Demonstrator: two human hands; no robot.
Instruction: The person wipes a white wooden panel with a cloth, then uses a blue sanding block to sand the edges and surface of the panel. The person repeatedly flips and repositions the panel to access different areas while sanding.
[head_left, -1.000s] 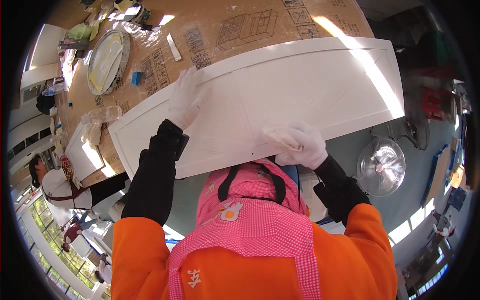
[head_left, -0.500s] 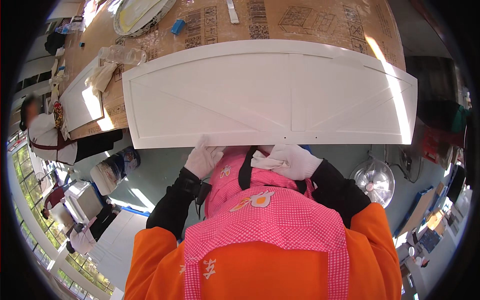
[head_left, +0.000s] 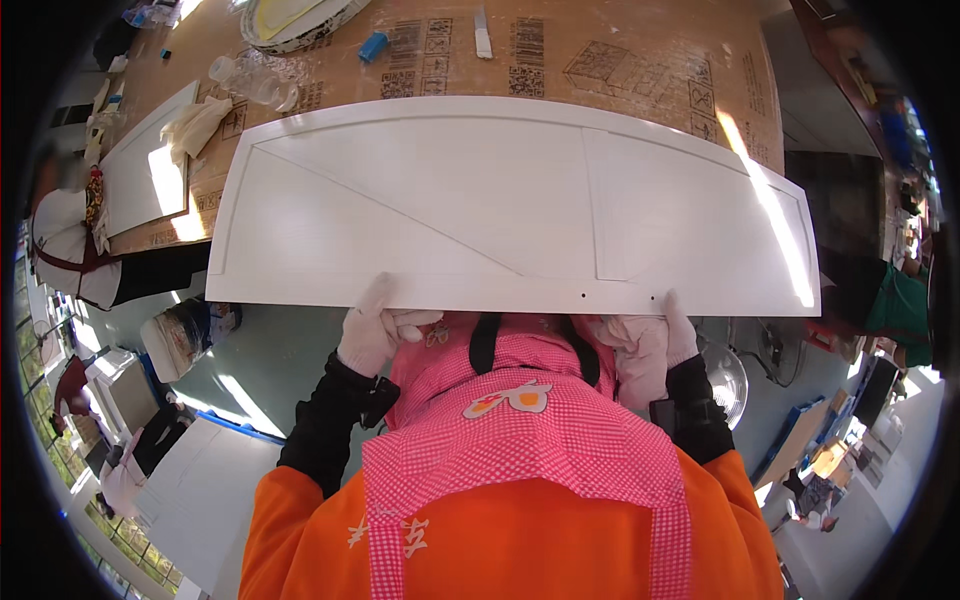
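A long white door-like panel with raised trim lies at the near edge of the table and juts over it toward me. My left hand, in a white glove, grips the panel's near edge left of the middle, thumb on top and the other fingers low. At the right part of that edge is my gloved right hand, closed, one digit up over the rim. It holds a crumpled white cloth against the panel's underside. Two small dark holes show in the near rim beside that hand.
Cardboard covers the table. On it are a blue block, a white-handled scraper-like tool, a clear bottle, a pale cloth and a round tray. A person stands left; a fan is at right.
My right hand has moved right and turned from the cloth in front of me to the panel's near edge. The panel has come nearer to me and shifted slightly left.
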